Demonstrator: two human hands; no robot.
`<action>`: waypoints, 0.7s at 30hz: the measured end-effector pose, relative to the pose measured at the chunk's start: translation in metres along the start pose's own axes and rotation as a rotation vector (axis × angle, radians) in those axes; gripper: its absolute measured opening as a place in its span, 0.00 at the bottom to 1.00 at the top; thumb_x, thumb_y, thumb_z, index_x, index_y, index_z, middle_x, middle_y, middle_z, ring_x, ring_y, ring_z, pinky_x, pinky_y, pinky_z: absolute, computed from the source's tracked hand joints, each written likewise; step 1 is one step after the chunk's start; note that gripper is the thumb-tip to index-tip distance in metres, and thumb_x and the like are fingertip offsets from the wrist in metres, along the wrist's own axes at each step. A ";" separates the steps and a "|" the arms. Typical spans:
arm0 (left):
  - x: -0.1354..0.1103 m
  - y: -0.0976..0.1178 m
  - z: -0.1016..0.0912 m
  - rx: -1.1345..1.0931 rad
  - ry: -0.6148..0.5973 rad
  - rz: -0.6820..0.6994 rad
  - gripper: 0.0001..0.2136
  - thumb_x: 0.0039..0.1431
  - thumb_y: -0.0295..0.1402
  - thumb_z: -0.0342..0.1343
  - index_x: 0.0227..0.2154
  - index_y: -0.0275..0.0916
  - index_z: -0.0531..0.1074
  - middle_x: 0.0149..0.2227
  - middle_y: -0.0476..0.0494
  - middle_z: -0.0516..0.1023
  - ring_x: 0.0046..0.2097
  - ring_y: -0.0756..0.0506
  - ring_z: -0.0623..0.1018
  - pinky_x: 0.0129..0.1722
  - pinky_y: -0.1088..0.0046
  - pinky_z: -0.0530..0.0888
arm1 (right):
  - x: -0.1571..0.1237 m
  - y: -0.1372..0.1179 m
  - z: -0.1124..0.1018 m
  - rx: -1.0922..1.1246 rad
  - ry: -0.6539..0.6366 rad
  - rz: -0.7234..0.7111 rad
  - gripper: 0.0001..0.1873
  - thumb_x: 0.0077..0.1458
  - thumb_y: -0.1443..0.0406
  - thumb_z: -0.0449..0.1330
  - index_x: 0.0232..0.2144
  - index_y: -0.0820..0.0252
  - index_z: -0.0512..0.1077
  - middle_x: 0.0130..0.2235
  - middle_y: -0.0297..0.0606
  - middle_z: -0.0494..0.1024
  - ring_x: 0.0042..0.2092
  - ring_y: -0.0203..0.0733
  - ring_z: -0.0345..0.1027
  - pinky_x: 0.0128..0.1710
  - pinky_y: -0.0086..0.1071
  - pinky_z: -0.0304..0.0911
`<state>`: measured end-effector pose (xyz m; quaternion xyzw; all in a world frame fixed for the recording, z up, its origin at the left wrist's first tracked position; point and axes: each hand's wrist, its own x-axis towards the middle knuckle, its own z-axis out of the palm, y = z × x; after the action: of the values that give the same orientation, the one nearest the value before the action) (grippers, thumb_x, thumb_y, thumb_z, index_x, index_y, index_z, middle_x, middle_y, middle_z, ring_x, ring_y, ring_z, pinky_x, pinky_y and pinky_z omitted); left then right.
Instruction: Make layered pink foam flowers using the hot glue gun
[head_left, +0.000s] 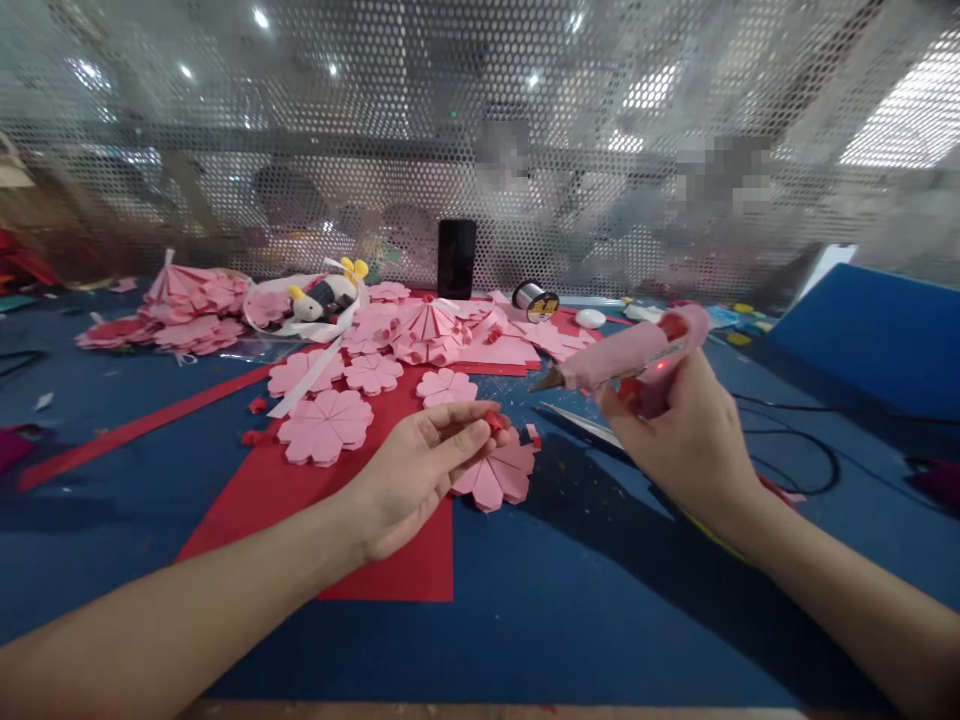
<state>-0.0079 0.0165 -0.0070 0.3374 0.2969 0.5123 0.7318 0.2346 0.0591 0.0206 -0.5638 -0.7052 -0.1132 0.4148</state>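
Left hand (pixel 420 465) pinches red bit (pixel 493 421); right hand (pixel 686 435) grips glue gun (pixel 626 355).

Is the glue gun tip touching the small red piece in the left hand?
Apart. The head view shows a gap between the glue gun and the red piece.

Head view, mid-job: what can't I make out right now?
Head view only:
- red scrap: mostly hidden in left hand pinch; shape unclear.
- pink flower: partly covered by left hand.
- glue gun trigger: hidden behind right hand.
- spool label: too small.
- behind mesh screen: blurred.
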 end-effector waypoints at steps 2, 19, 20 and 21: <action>0.000 0.000 0.000 -0.011 -0.011 -0.011 0.09 0.56 0.26 0.65 0.41 0.36 0.80 0.41 0.45 0.82 0.43 0.52 0.80 0.46 0.82 0.74 | -0.003 -0.004 0.000 0.035 -0.012 -0.050 0.14 0.48 0.57 0.59 0.35 0.55 0.61 0.25 0.31 0.67 0.23 0.37 0.57 0.23 0.33 0.54; -0.001 -0.002 0.002 -0.036 -0.007 -0.043 0.09 0.53 0.28 0.69 0.38 0.37 0.81 0.34 0.46 0.82 0.34 0.55 0.79 0.40 0.82 0.75 | -0.008 -0.004 0.002 0.049 -0.095 -0.148 0.10 0.51 0.59 0.56 0.33 0.56 0.60 0.20 0.28 0.62 0.20 0.37 0.55 0.21 0.32 0.50; -0.001 -0.002 0.002 -0.040 -0.007 -0.043 0.09 0.52 0.28 0.69 0.38 0.37 0.81 0.34 0.46 0.82 0.34 0.55 0.79 0.40 0.83 0.75 | -0.008 -0.004 0.002 0.051 -0.092 -0.157 0.09 0.52 0.59 0.56 0.33 0.55 0.60 0.20 0.27 0.61 0.20 0.37 0.54 0.21 0.31 0.50; -0.001 -0.002 0.002 -0.043 -0.007 -0.043 0.09 0.53 0.28 0.69 0.38 0.37 0.81 0.34 0.46 0.82 0.34 0.55 0.79 0.39 0.83 0.75 | -0.007 -0.004 0.002 0.053 -0.089 -0.162 0.09 0.52 0.59 0.56 0.33 0.55 0.59 0.20 0.27 0.61 0.19 0.37 0.54 0.21 0.31 0.50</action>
<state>-0.0055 0.0148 -0.0069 0.3173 0.2904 0.5014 0.7507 0.2308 0.0539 0.0153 -0.4983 -0.7689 -0.1023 0.3874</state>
